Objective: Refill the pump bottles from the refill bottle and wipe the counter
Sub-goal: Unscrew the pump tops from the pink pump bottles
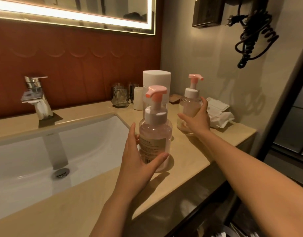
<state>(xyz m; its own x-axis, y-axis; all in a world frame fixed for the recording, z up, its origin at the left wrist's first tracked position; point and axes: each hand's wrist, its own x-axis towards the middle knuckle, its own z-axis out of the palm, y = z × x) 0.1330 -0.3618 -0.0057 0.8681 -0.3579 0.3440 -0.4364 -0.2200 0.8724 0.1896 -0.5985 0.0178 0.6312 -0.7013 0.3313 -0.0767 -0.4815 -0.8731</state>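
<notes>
The left hand wraps its fingers round the near pump bottle, just right of the sink; its label has small print and a barcode, too fine to read. The right hand grips the far pump bottle farther back on the worktop. The white-capped refill bottle stands behind the near one

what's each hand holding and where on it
Left hand: near pump bottle, by its body. Right hand: far pump bottle, by its body.

Chrome faucet over the white sink — glass tumblers nearby, a coiled cord hanging above.
</notes>
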